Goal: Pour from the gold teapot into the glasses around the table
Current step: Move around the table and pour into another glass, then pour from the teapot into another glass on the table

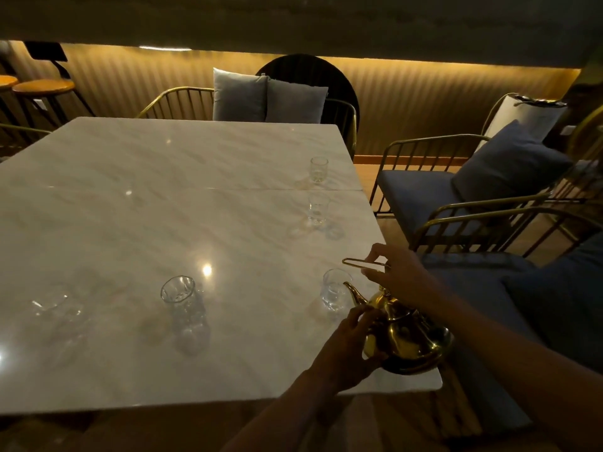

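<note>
At table corner, hands (pixel 375 308) hold gold teapot (pixel 408 337)

Gold teapot (pixel 408 334) at table's near right corner, five clear glasses (pixel 178 290) around

so on the table (pixel 130 223) I count one gold teapot (pixel 408 337) and five glasses (pixel 177 290), plus three cushions (pixel 239 94) on the chairs and two stools (pixel 44 86) in the corner
</note>
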